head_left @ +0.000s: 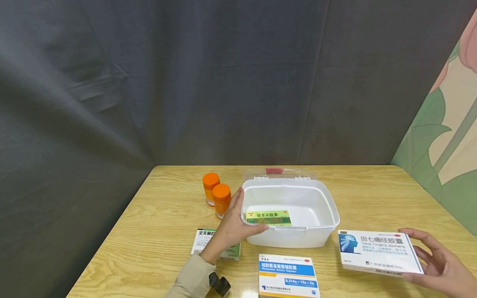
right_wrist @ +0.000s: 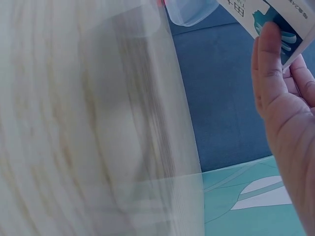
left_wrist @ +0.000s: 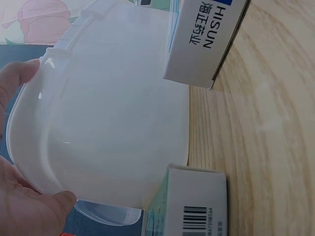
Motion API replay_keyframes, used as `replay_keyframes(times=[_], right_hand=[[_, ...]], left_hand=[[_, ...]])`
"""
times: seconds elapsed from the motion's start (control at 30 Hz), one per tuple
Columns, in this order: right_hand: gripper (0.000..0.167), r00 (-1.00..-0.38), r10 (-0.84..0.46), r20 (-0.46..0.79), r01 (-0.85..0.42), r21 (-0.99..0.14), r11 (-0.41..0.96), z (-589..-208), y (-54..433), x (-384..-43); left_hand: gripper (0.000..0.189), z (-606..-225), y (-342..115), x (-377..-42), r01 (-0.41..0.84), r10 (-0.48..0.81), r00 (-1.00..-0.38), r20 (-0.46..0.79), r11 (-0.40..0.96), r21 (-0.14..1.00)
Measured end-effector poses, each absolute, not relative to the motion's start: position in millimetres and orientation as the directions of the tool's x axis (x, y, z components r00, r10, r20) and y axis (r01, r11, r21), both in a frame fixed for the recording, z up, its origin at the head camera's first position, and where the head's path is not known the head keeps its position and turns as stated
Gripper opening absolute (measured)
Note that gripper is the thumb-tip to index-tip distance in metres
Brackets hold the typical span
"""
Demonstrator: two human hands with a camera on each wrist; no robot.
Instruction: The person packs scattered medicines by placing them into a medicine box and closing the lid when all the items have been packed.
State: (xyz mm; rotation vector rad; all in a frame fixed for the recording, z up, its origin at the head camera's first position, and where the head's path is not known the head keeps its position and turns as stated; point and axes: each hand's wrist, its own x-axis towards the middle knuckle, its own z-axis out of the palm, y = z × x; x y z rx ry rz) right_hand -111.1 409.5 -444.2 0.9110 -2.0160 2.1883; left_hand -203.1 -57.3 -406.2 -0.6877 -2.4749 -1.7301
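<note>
Head view: the left hand [head_left: 232, 223] grips the tub [head_left: 290, 239] on the bench [head_left: 149, 231]; right of it, the right hand [head_left: 441, 265] holds the white box [head_left: 380, 253]. Left wrist view: fingers clasp the tub's rim. Right wrist view: fingers hold the white box's end.

a dark grey cloth [head_left: 238, 82] hangs behind the wood-grain table [head_left: 372, 186]. at the right, a wall [head_left: 447, 145] bears green leaves and, cut off by the edge, probably a pink flower [head_left: 470, 45]. two orange bottles [head_left: 221, 201] stand close together; nearer lie a green-and-white box [head_left: 232, 251] and a blue, white and orange box [head_left: 288, 269].
</note>
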Motion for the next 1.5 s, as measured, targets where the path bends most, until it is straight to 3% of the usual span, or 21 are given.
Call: replay_keyframes(times=[0.33,0.57,0.73,1.5], right_hand=[[0.093,-0.818,-0.338,0.464,-0.413,-0.885,-0.217,-441,411,-112],[0.097,-0.743,-0.34,0.576,-0.463,-0.81,-0.36,-433,406,-116],[0.099,-0.722,-0.308,0.62,-0.505,-0.776,-0.379,-427,404,-117],[0.096,-0.787,-0.239,0.568,-0.498,-0.815,-0.296,-415,393,-115]], left_hand=[[0.111,-405,-57,-202,0.378,0.321,-0.905,0.278,0.311,0.872],[0.113,-402,-57,-200,0.351,0.31,-0.918,0.249,0.34,0.872],[0.114,-402,-57,-200,0.352,0.312,-0.917,0.248,0.342,0.871],[0.113,-404,-57,-200,0.352,0.314,-0.916,0.25,0.332,0.875]])
